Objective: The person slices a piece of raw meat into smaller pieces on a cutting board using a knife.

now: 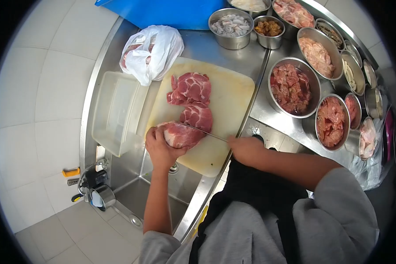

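On a pale cutting board lies a large piece of raw meat, with my left hand wrapped over its near left end. My right hand grips the handle of a knife, seen nearly edge-on. The blade runs left from my fist along the far side of the meat piece; how deep it sits in the meat cannot be made out. Beyond the blade, cut slices of marbled red meat lie flat and overlapping on the board.
A clear plastic tub and a white plastic bag stand left of the board. Below is a steel sink. Metal bowls of cut meat and a bowl of pale strips crowd the right and far counter. A blue container is behind.
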The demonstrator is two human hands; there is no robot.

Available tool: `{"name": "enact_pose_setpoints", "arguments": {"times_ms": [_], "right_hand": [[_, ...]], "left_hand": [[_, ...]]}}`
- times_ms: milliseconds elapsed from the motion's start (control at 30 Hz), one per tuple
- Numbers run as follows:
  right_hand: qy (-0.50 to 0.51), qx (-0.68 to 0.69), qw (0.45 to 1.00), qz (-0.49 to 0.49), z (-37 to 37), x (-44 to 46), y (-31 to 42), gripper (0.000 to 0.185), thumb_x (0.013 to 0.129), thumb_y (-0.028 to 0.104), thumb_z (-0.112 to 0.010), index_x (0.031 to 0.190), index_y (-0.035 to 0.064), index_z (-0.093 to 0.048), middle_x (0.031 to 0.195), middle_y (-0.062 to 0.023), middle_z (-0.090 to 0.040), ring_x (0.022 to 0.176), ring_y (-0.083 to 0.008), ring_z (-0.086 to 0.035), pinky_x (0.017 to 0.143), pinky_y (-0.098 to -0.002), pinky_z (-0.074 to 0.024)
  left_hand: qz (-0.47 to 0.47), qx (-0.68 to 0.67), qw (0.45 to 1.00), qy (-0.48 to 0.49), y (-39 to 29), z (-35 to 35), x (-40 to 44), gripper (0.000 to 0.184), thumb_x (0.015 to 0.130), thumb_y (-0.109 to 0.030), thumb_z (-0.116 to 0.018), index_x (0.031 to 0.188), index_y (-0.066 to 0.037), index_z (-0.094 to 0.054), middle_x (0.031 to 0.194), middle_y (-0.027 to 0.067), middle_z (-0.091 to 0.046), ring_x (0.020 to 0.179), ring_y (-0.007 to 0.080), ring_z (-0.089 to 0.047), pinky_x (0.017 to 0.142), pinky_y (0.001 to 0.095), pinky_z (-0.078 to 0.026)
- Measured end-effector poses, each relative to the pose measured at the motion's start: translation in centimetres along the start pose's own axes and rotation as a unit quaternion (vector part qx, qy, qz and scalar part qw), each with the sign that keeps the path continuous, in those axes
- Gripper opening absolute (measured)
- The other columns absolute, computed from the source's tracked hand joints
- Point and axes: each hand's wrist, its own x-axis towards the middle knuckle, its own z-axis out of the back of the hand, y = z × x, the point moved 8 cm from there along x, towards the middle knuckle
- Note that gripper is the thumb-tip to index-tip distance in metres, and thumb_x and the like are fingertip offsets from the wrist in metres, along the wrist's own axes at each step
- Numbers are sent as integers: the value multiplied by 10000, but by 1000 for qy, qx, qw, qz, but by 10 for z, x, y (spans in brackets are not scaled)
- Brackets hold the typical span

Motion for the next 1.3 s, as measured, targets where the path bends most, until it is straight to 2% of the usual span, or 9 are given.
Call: {"name": "enact_pose_setpoints", "arguments": {"times_ms": [200, 367, 667, 767, 800, 867, 967, 1067, 1300], "right_hand": [[67, -85, 990, -87, 36, -89, -48, 214, 907, 122, -498, 1078, 27, -583, 901, -203, -716, 841, -378, -714, 723, -501, -566], [52, -149, 982, -103, 68, -129, -66, 202, 899, 155, -520, 1049, 44, -598, 849, -180, -717, 782, -353, -716, 657, -480, -562], [-74, -122, 979, -144, 57, -169, -95, 195, 929, 218, -532, 942, 27, -563, 717, -180, -687, 687, -381, -692, 649, -495, -546], [-63, -100, 983, -139, 59, -159, -81, 209, 934, 229, -544, 958, 22, -554, 735, -197, -684, 709, -399, -685, 663, -510, -543], [-73, -83, 986, -128, 63, -153, -73, 218, 937, 234, -548, 966, 18, -550, 743, -206, -682, 718, -409, -681, 668, -517, -540], [-77, -69, 988, -112, 70, -140, -55, 227, 941, 239, -551, 974, 14, -545, 751, -214, -679, 727, -418, -677, 674, -523, -538], [-91, -58, 991, -85, 83, -114, -28, 229, 950, 218, -498, 979, -4, -545, 774, -221, -690, 733, -413, -687, 655, -517, -546], [-82, -56, 993, -59, 86, -84, -2, 226, 941, 204, -496, 989, -13, -537, 772, -234, -685, 728, -418, -687, 649, -521, -546], [-41, -71, 997, 12, 82, -35, 74, 179, 897, 102, -498, 1026, -15, -539, 839, -242, -696, 784, -412, -700, 688, -508, -556]], "left_hand": [[26, -120, 992, 39, 6, -7, 67, 701, 512, -387, -915, 1051, -18, -660, 1112, 207, -626, 1056, 367, -611, 904, 435, -505], [113, 3, 924, 364, -39, -92, 94, 549, 600, -383, -867, 969, 4, -743, 998, 194, -727, 943, 341, -698, 839, 415, -548], [2, -207, 916, 344, -64, -88, 115, 444, 700, -216, -847, 1069, -13, -708, 868, 164, -730, 827, 284, -700, 775, 387, -548], [113, -365, 892, 244, -65, -48, 134, 384, 754, -192, -811, 1074, -11, -700, 903, 159, -718, 843, 276, -682, 767, 381, -537], [118, -366, 892, 240, -56, -46, 131, 384, 754, -192, -811, 1074, -11, -700, 903, 159, -718, 843, 276, -682, 767, 381, -537], [-13, -208, 976, -57, -38, 11, 132, 309, 779, -164, -759, 1027, 5, -684, 973, 179, -682, 925, 312, -653, 832, 425, -516], [64, -170, 972, -146, 18, 28, 80, 292, 803, -172, -744, 1019, 9, -663, 1042, 197, -640, 982, 330, -616, 874, 438, -489], [125, -138, 970, -157, 43, 29, 18, 306, 799, -191, -747, 1007, 12, -651, 1036, 197, -623, 991, 359, -593, 876, 442, -473], [-7, -95, 993, -75, 13, 7, -7, 454, 723, -276, -782, 1061, -20, -621, 1122, 188, -578, 1055, 371, -553, 925, 453, -435]]}}
